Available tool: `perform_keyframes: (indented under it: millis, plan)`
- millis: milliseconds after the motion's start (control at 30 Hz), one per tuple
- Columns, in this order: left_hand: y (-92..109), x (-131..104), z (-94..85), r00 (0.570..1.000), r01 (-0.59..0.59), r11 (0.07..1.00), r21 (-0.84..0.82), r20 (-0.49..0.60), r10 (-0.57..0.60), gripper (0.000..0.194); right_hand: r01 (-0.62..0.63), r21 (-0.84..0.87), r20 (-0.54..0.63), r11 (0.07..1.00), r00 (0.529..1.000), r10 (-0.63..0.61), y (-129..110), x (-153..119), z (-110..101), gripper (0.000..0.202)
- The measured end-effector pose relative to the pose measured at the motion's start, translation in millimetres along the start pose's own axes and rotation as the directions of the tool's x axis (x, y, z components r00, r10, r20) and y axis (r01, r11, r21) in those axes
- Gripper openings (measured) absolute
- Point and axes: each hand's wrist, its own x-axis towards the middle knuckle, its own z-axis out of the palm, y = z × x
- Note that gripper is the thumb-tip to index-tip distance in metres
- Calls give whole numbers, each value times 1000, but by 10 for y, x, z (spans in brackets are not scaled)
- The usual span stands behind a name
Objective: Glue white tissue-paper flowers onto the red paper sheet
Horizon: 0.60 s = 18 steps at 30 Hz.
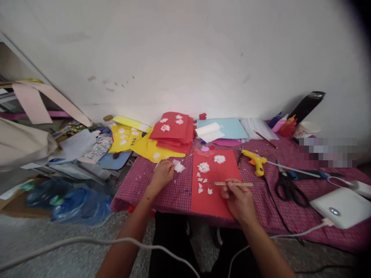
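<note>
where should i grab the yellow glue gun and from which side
Probably by the handle of the yellow glue gun, coming from the near right with the right hand, which now holds a thin stick. The gun lies on its side, handle toward the near side and nozzle to the left, so this approach meets the grip first and keeps clear of the tip.

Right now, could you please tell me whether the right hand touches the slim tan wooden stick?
Touching: the head view shows the right hand gripping the stick, both ends protruding.
</note>
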Motion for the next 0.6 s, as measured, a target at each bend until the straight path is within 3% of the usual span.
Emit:
perform_keyframes:
  millis: [133,233,400,600]
  plan:
    - [-6,35,-2,985,153,965,-213,-48,-166,21,-7,-12,-1,1000,1000,7,6,3,-8,16]
    - [29,32,-1,944,278,848,-451,-34,-327,16,-5,-16,4,1000,1000,5,8,0,-5,16]
    - [309,-43,51,901,316,467,-826,106,-422,15,4,-28,41,1000,999,-3,-3,-19,18,18]
    - [887,-145,291,871,375,44,-926,336,-360,24,54,-62,68,997,996,-50,-25,-46,63,18]
